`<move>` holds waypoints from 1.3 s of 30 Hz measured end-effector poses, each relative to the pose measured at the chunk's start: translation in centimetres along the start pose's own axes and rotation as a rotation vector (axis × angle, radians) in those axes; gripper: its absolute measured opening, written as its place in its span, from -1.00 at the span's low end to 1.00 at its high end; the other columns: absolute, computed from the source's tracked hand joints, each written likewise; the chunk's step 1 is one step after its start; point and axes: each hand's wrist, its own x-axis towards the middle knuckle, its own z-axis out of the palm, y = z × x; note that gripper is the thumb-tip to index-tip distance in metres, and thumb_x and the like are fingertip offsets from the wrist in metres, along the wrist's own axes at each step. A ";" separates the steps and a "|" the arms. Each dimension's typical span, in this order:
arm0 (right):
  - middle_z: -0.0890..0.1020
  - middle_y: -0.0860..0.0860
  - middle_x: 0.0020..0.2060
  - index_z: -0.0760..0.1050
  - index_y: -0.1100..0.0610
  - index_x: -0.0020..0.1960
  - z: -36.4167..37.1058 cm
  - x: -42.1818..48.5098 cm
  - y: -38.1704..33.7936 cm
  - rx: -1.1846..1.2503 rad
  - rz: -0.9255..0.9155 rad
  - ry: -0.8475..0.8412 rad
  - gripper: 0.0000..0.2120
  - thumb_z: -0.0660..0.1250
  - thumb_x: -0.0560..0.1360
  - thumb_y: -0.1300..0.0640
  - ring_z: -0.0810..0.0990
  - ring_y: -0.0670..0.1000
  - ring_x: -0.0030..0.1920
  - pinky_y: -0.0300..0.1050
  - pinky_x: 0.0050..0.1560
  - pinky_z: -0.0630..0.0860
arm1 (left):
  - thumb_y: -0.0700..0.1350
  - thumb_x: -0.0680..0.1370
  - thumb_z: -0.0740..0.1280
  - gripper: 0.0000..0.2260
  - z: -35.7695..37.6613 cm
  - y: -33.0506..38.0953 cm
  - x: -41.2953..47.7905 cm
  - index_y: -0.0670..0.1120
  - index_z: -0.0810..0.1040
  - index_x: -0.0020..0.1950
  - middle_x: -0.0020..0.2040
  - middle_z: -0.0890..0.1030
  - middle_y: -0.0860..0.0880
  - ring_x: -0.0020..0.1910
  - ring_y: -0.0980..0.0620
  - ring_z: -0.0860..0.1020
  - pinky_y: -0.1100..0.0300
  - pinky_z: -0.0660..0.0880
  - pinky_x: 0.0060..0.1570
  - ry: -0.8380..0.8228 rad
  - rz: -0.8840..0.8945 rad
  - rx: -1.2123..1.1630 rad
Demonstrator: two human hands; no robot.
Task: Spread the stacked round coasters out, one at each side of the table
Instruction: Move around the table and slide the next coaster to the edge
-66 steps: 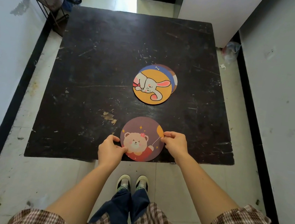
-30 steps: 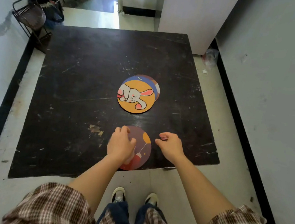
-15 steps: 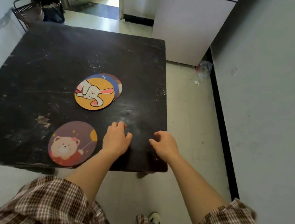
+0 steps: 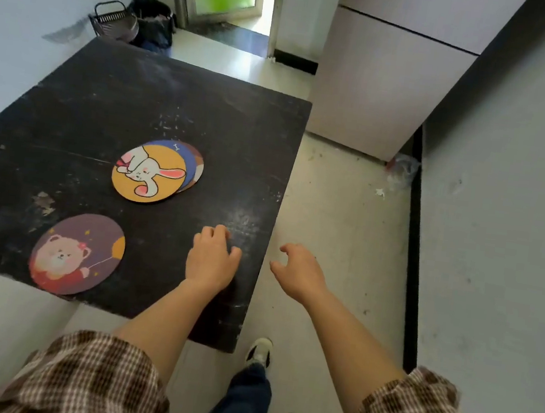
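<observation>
**One coaster placed, three left in the stack**

At the near right corner of the table (image 4: pixel 113 90), a person's left hand (image 4: pixel 211 257) hovers over or rests on the dark, scratched top with fingers loosely curled and nothing in them, while the right hand (image 4: pixel 300 273) hangs just past the table's right edge, over the floor, slack and holding nothing. The bear coaster (image 4: pixel 77 253) lies flat by the near edge, towards its middle, slightly overhanging the lip. The stack (image 4: pixel 157 171), topped by a rabbit coaster with a blue one and a brownish one fanned out from under it, sits around the middle of the table, well apart from both hands.

By the look of it, one side is served and the person is between placements, body angled towards the right edge. The next move calls for a reach to the stack, lifting or sliding off only the top coaster without dragging those beneath, then setting it near the middle of the right edge, flat and fully on the table
</observation>
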 end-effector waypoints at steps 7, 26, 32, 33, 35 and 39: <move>0.49 0.16 0.21 0.41 0.13 0.26 -2.8 7.5 -1.6 -0.239 -0.178 -0.026 -0.57 0.23 0.47 -0.07 0.41 0.20 0.23 0.12 0.18 0.41 | -0.07 0.50 0.26 -0.68 0.8 1.9 6.0 -0.11 0.40 0.23 0.26 0.41 -0.13 0.22 -0.12 0.33 -0.02 0.46 0.06 0.093 -0.111 -0.004; 0.41 0.11 0.26 0.31 0.13 0.32 -4.1 25.1 -12.1 -0.490 -0.705 -0.310 -0.55 0.22 0.50 -0.03 0.29 0.17 0.29 0.17 0.23 0.26 | 0.01 0.50 0.27 -0.62 -0.9 0.5 15.4 -0.07 0.36 0.29 0.34 0.34 -0.10 0.34 -0.11 0.25 -0.02 0.38 0.17 0.270 -0.584 -0.057; 0.41 0.10 0.26 0.30 0.12 0.32 -3.8 29.3 -14.8 -0.549 -0.876 -0.396 -0.53 0.23 0.49 -0.06 0.28 0.16 0.28 0.15 0.22 0.25 | 0.04 0.50 0.27 -0.52 -0.7 1.6 18.4 -0.12 0.29 0.36 0.37 0.32 -0.14 0.37 -0.14 0.23 -0.04 0.35 0.20 0.371 -0.764 -0.079; 0.40 0.10 0.28 0.29 0.12 0.34 -3.7 29.9 -15.4 -0.571 -0.914 -0.414 -0.52 0.22 0.49 -0.06 0.28 0.16 0.29 0.16 0.23 0.25 | 0.04 0.51 0.28 -0.52 -0.7 1.7 18.8 -0.13 0.28 0.35 0.37 0.32 -0.14 0.37 -0.14 0.23 -0.04 0.35 0.21 0.395 -0.801 -0.095; 0.39 0.10 0.30 0.27 0.11 0.36 -3.2 31.0 -16.5 -0.609 -0.979 -0.445 -0.50 0.22 0.50 -0.06 0.27 0.16 0.30 0.17 0.24 0.25 | 0.03 0.51 0.28 -0.50 -0.9 1.8 19.2 -0.14 0.27 0.37 0.40 0.29 -0.17 0.39 -0.15 0.20 -0.05 0.32 0.25 0.442 -0.878 -0.145; 0.40 0.10 0.27 0.29 0.09 0.35 -1.6 32.1 -18.8 -0.625 -1.051 -0.485 -0.52 0.22 0.49 -0.08 0.29 0.15 0.27 0.15 0.22 0.26 | 0.06 0.50 0.27 -0.47 -1.6 0.6 19.6 -0.13 0.26 0.39 0.47 0.19 -0.19 0.41 -0.22 0.13 -0.12 0.29 0.30 0.535 -1.019 -0.220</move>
